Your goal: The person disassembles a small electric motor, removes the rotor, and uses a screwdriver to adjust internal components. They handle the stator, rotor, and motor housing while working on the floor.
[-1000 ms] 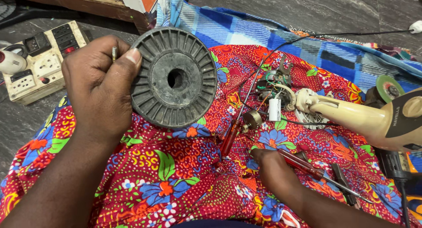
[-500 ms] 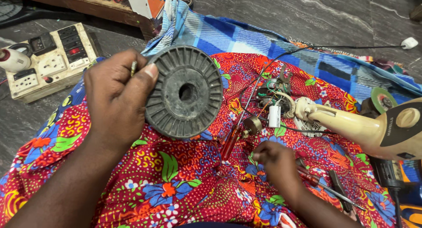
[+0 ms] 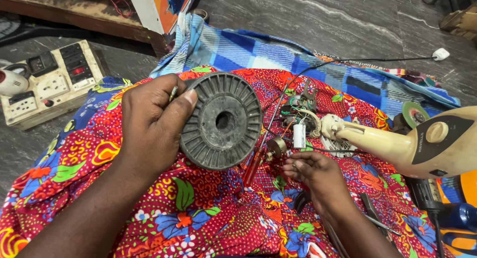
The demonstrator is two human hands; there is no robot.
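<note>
1. Left hand (image 3: 149, 124) raised above the lap, thumb and fingers clamped on the rim of a dark ribbed disc (image 3: 221, 121); hollow side turned upward, probably for looking into the centre hole.
2. A small metal piece (image 3: 173, 93) also pinched between the fingers of that hand, likely kept there so as not to get lost.
3. Right hand (image 3: 318, 176) laid low on the red flowered cloth (image 3: 198, 213), fingers loosely curled, gripping nothing visible, close to a small brass part (image 3: 276, 146) and a red-handled screwdriver (image 3: 252, 167).
4. Cream-coloured appliance housing (image 3: 422, 143) and loose wired parts (image 3: 300, 119) spread on the cloth, within reach.
5. Switch board with sockets (image 3: 49, 84) left aside on the floor.
</note>
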